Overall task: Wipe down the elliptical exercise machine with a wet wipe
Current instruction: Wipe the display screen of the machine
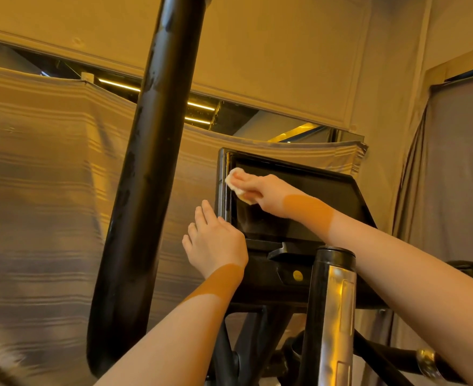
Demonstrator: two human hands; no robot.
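The right hand (253, 189) holds the wet wipe (236, 184) bunched under its fingers (239, 176) and presses it flat against the upper left corner of the screen (285, 207) on the elliptical machine (274, 280). The wipe lies directly beneath the fingertips, touching the glass just beside the left bezel. The screen is a wide rectangle: its long axis runs left to right, and its face tilts up and toward the person. Uncovered glass extends to the right of and below the wipe, so the next stroke most likely runs rightward along the long axis or down the short one.

The left hand (214, 240) is at the lower left corner of the screen housing, fingers straight and loosely spread, holding nothing. Whether it touches the frame cannot be confirmed from this angle. The right hand is the nearer one to the work surface. A thick black handlebar (146, 174) rises to the left, well apart from both hands.
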